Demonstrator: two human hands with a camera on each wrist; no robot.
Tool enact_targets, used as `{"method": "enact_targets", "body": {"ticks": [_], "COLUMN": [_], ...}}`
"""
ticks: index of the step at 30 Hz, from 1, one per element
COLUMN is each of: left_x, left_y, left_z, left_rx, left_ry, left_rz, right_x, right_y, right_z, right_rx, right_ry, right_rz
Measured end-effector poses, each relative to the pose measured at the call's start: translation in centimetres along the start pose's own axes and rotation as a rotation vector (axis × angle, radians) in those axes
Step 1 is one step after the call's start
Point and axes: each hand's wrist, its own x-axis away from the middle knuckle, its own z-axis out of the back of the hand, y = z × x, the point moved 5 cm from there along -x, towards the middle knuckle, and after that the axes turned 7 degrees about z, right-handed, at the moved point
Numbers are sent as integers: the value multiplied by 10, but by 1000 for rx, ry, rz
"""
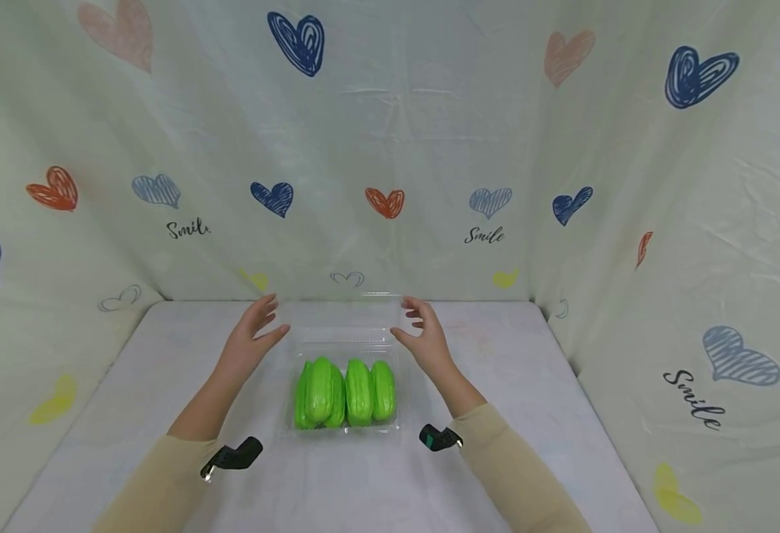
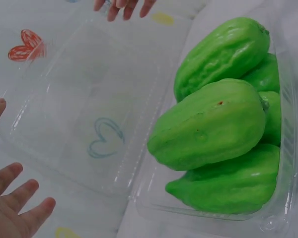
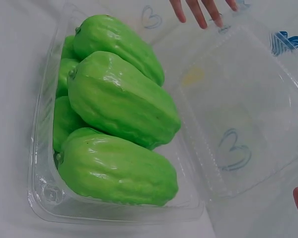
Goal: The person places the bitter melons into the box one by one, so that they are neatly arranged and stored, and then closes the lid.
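Observation:
A clear plastic clamshell box (image 1: 398,418) lies on the table with its hinged lid (image 1: 343,314) raised at the back. Several glossy, ribbed green papayas (image 1: 360,392) fill its base; the left wrist view shows one papaya (image 2: 208,124) resting on top of others. My left hand (image 1: 251,332) is beside the lid's left edge, thumb and fingers spread apart. Opposite it, at the right edge of the lid, is my right hand (image 1: 426,337), its fingers loosely bent and the thumb pointing inward. Neither palm holds anything.
A white cloth covers the table (image 1: 496,370). Behind it and along both sides hangs a pale curtain (image 1: 397,133) printed with hearts and "Smile". A dark wrist camera (image 1: 233,455) sits on the left sleeve, another dark camera (image 1: 438,438) on the right.

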Motion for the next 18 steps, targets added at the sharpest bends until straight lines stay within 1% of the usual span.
{"method": "enact_targets", "body": {"ticks": [7,12,18], "left_x": [11,20,32], "left_y": [2,-1,-6], "left_z": [-1,-3,-5], "left_rx": [1,-7,-3], "left_ry": [15,32,58], "left_rz": [-26,-38,-54], "right_x": [6,13,23], "right_y": [-1,-2,-3], "right_z": [1,4,3], "right_rx": [-13,-36,-65], "right_ry": [28,55,60], "right_rz": [-7,-31,-54]}}
